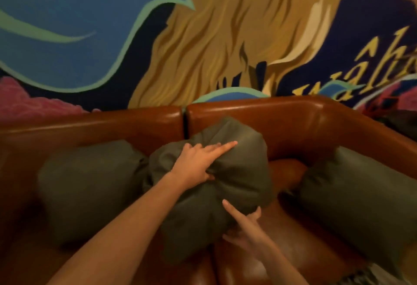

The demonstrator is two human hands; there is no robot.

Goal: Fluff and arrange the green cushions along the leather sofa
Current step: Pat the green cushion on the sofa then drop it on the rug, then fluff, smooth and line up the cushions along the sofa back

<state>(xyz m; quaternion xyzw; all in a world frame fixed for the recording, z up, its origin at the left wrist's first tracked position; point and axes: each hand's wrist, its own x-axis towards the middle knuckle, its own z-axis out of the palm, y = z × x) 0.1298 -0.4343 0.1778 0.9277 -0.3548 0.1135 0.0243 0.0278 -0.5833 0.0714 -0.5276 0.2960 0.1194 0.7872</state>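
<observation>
Middle cushion (216, 185) sits at the sofa (293, 122) back, near the seam between the two backrest sections. Left hand (198, 162) lies on its top, index finger straight, thumb tucked into a fold, looks like a pinch but blurred. Right hand (246, 228) presses its lower front corner, fingers spread. Left cushion (90, 185) touches it; right cushion (361, 205) leans in the sofa's right corner, apart. Mural (203, 36) behind.
</observation>
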